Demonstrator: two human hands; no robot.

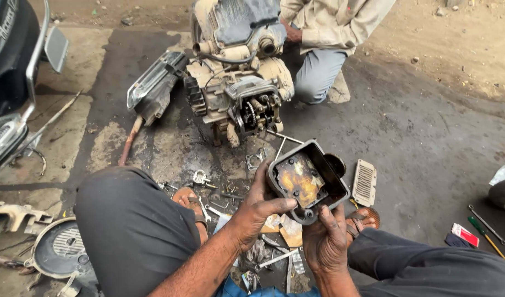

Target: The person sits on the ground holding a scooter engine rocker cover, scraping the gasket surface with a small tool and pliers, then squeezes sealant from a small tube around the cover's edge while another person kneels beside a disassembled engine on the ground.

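Note:
I hold a dark metal engine cover (308, 179), box-shaped with an orange-brown stained inside, tilted toward me above my knees. My left hand (257, 212) grips its left side, thumb lying across the lower rim. My right hand (325, 239) supports the bottom edge from below, fingers curled on the rim. Beyond the cover stands a dirty cream-coloured engine (239, 96) with its timing gear exposed.
Another person (324, 44) squats behind the engine. A scooter (13, 82) stands at left, a round fan cover (62, 247) lower left. Spanners, gasket scraps and small parts (263, 242) litter the oily floor between my feet. A ribbed plate (364, 181) and screwdrivers (486, 228) lie at right.

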